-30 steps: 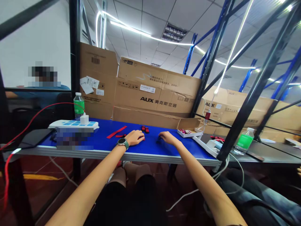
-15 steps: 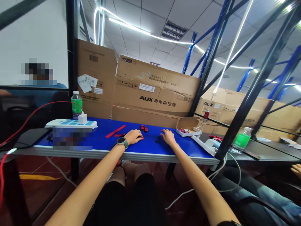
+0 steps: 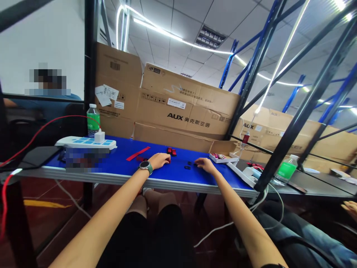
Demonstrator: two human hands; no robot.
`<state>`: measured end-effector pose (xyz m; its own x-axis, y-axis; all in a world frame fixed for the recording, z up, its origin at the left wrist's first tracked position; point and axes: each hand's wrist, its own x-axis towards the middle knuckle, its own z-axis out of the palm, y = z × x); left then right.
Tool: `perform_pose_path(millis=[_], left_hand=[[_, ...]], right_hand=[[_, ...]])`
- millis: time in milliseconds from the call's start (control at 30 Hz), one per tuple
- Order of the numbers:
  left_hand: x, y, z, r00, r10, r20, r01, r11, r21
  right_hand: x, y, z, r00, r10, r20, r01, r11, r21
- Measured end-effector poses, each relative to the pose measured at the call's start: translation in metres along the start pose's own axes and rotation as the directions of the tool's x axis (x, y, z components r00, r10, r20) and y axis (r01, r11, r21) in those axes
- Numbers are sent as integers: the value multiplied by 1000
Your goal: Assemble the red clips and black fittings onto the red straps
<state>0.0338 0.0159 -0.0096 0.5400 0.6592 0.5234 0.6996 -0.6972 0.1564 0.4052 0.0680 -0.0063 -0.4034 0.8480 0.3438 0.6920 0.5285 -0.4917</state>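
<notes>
My left hand (image 3: 160,160), with a watch (image 3: 144,165) at its wrist, rests on the blue tabletop (image 3: 173,176), its fingers closed on a bit of red strap that peeks out at the fingertips. A red strip (image 3: 138,153) lies flat to its left, and another red piece (image 3: 141,159) lies against the wrist. Beyond the fingertips is a pair of red-and-black strap pieces (image 3: 171,151). My right hand (image 3: 205,165) has its fingers curled together at a small dark piece, mostly hidden. Left of it lie small black plastic pieces (image 3: 187,167).
An open white box (image 3: 223,160) with small items stands at the back right, beside a white power strip (image 3: 242,173). At the left are another power strip (image 3: 86,143) and a bottle (image 3: 93,121). Cardboard (image 3: 189,108) walls the back; a black post (image 3: 267,171) rises at right.
My right hand has shifted right and its fingers have drawn together, uncovering the small black pieces. My left hand stays nearly in place, its fingers curled in more.
</notes>
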Motion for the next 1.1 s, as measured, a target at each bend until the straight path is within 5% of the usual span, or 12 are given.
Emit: perform_pose_path(millis=[167, 267, 333, 433, 500, 567, 633, 733, 867, 1100], left_hand=[[-1, 2, -3, 996, -83, -28, 82, 997, -13], [-2, 3, -4, 987, -156, -25, 157, 988, 11], [-2, 3, -4, 984, -180, -18, 180, 983, 21], [-3, 2, -3, 980, -199, -17, 199, 979, 36], [-4, 1, -2, 980, -199, -19, 199, 979, 48], [-5, 1, -2, 982, -187, -20, 188, 981, 54], [-5, 1, -2, 984, -177, -25, 178, 983, 56], [-4, 1, -4, 979, -197, -47, 200, 978, 53], [-2, -2, -6, 960, -259, -106, 260, 965, 4], [-2, -4, -9, 936, -300, -184, 312, 950, 36]], right_hand=[[1, -17, 3, 998, -51, 20, 55, 929, -365], [6, -31, 11, 996, -28, -89, -17, 887, -462], [17, -46, 19, 975, 24, -220, -94, 946, -311], [42, -77, 33, 927, 172, -334, -88, 964, 250], [61, -100, 46, 938, 195, -287, 34, 770, 637], [78, -121, 61, 942, 186, -279, 137, 547, 826], [89, -136, 78, 939, 200, -279, 179, 409, 895], [94, -143, 102, 923, 260, -283, 188, 338, 922], [88, -139, 121, 929, 265, -258, 162, 336, 928], [81, -136, 119, 944, 207, -258, 150, 426, 892]])
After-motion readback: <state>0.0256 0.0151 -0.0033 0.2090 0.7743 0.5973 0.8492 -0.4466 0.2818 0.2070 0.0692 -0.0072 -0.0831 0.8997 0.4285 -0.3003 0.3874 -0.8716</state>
